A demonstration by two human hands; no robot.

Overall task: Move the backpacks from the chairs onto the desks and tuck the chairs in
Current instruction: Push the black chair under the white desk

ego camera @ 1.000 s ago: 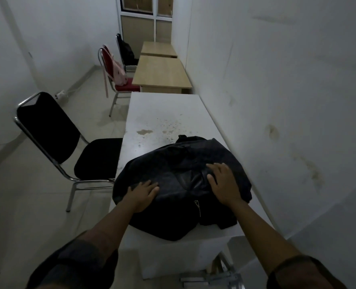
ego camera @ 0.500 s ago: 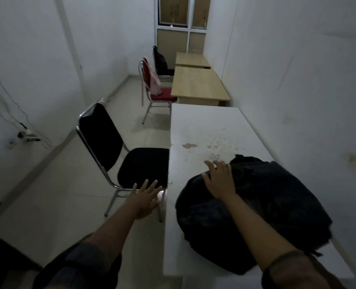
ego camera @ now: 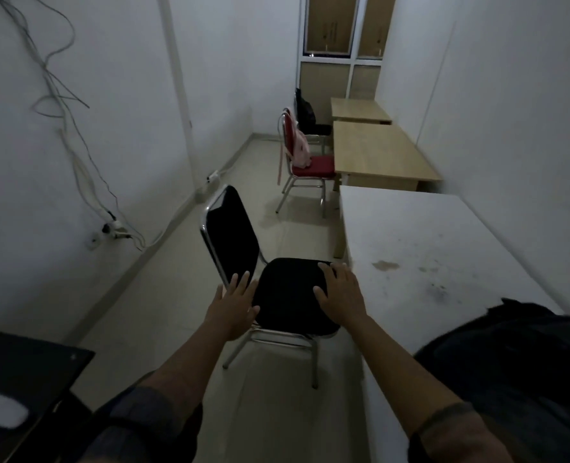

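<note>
Now my left hand (ego camera: pixel 233 307) and right hand (ego camera: pixel 340 295) have left the backpack (ego camera: pixel 510 362) at lower right, reaching flat-fingered and empty for the black chair (ego camera: pixel 290 292), ready to tuck.

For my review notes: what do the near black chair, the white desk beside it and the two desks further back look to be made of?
Black chair: shiny chrome-like metal tube frame, judging by its bright glints; matte black padding, probably fabric.
White desk: smooth white top, likely laminate or painted board; dull, with stains and dark specks.
Two tan desks: pale wood-look tops, probably laminate board; faint grain and an even matte colour.
</note>
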